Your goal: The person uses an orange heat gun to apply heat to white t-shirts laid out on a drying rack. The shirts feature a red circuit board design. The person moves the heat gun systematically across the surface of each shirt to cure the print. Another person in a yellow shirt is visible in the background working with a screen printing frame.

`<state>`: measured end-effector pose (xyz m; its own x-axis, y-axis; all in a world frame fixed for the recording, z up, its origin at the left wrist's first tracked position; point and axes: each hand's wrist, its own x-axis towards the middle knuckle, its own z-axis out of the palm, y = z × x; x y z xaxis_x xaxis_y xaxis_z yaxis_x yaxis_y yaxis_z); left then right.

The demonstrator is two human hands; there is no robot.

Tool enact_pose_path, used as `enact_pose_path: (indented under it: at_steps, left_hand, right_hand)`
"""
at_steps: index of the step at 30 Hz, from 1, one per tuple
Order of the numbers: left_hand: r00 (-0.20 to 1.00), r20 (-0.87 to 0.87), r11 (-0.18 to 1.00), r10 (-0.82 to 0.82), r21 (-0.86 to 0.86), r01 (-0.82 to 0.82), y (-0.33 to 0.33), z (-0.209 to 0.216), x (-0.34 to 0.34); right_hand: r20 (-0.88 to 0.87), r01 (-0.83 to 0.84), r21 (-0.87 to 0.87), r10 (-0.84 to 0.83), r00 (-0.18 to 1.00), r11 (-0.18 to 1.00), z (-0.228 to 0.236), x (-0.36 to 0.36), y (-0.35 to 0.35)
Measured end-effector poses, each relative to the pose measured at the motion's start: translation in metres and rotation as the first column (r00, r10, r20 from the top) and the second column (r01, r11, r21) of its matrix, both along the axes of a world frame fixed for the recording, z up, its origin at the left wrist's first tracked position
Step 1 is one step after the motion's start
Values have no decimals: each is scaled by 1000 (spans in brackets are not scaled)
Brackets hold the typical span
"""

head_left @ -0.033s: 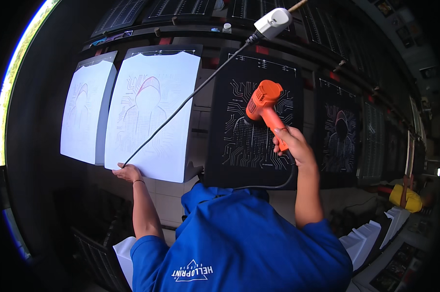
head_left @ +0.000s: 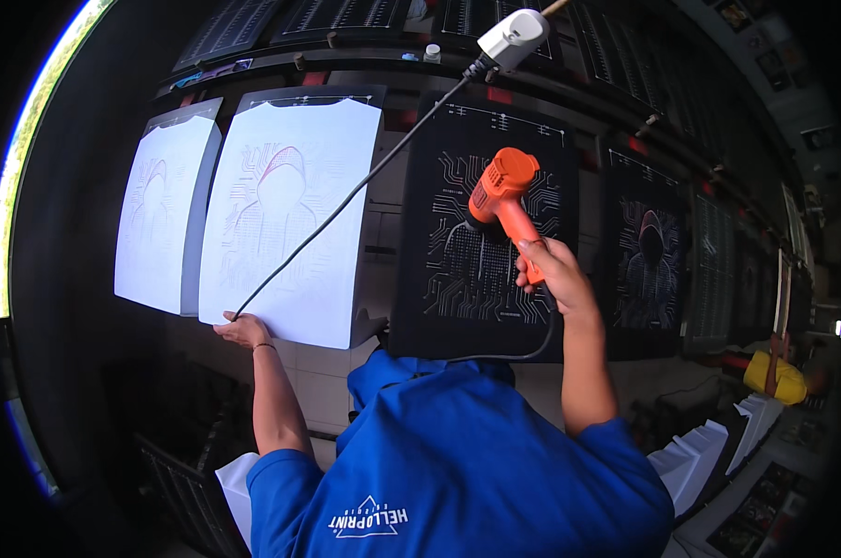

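My right hand (head_left: 560,270) is wrapped round the handle of an orange heat gun (head_left: 506,191). The gun's dark nozzle points down over a black T-shirt (head_left: 420,325) printed with pale circuit lines and a hooded figure. My left hand (head_left: 244,330) is closed at the near edge of a white T-shirt (head_left: 318,288) with a faint matching print. A dark cable (head_left: 346,203) stretches from a white plug connector (head_left: 513,39) to my left fingers, which grip it. More cable runs along the black shirt's near edge up to the gun's handle.
Another white shirt (head_left: 151,251) lies at the left, and a printed black one (head_left: 646,260) at the right. A dark rail with a small white bottle (head_left: 433,53) crosses behind. Farther boards (head_left: 337,17) stand beyond. A person in yellow (head_left: 776,377) is at the far right.
The heat gun and my right hand have shifted slightly left and away from me. The white plug connector has swung slightly left. My left hand stays nearly in place on the cable.
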<state>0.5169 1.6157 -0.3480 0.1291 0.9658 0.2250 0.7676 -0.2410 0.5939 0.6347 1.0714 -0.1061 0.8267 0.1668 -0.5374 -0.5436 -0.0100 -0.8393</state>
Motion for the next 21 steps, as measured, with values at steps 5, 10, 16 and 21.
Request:
enact_pose_path:
  at_steps: [5, 10, 16, 21]
  left_hand:
    - [1000, 18, 1000, 23, 6, -24, 8, -5, -8]
    - [999, -2, 997, 36, -75, -36, -12, 18, 5]
    - [999, 28, 997, 42, -61, -41, -6, 13, -2]
    - [999, 9, 996, 44, -82, -43, -5, 8, 1]
  right_hand:
    - [8, -163, 8, 163, 987, 987, -2, 0, 18]
    - [48, -175, -37, 176, 983, 984, -4, 2, 39]
    - [-50, -312, 5, 312, 949, 950, 1, -6, 38]
    - [-2, -281, -11, 281, 960, 960, -4, -21, 43]
